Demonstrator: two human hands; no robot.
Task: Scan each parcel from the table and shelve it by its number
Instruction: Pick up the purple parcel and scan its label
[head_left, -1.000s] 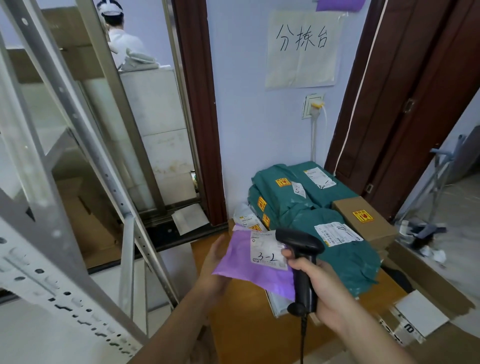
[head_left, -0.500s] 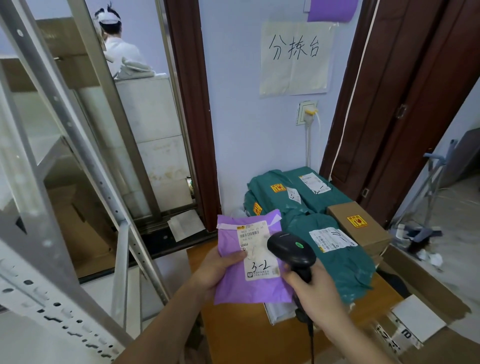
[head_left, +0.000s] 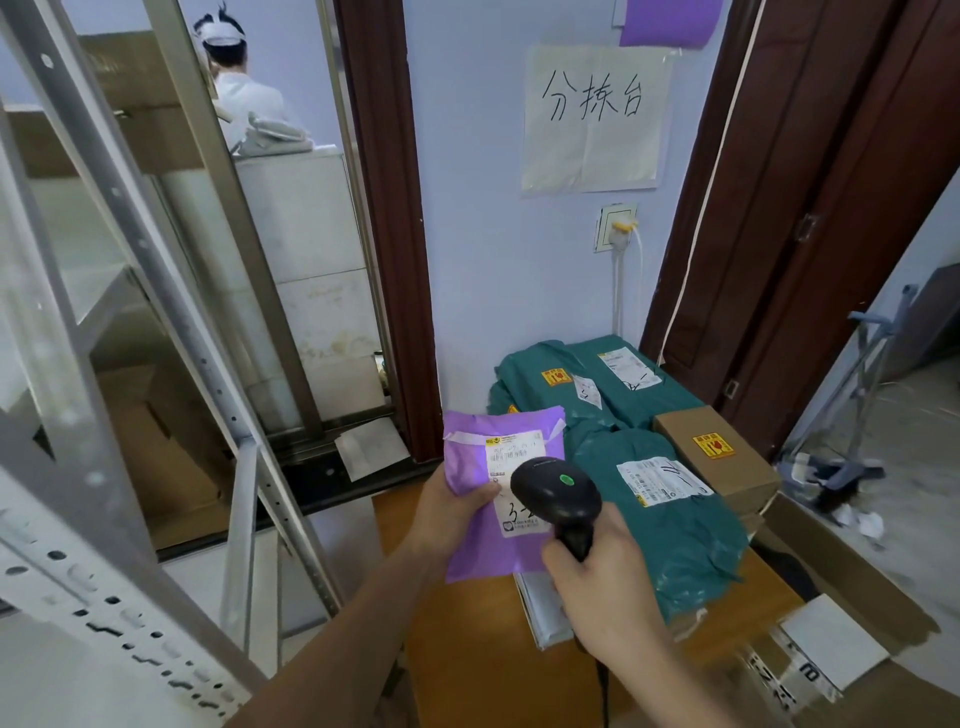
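Hands (head_left: 524, 540) on purple parcel (head_left: 475, 540), scanner (head_left: 558, 493)

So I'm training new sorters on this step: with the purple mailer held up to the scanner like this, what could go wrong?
1. The scanner in the right hand covers part of the label, including the handwritten number, so that number could be misread when shelving.
2. The left hand pinches the soft purple mailer only at one edge; it may sag or slip.
3. Other barcoded labels lie close behind on the green parcels, so the scanner might catch the wrong code.
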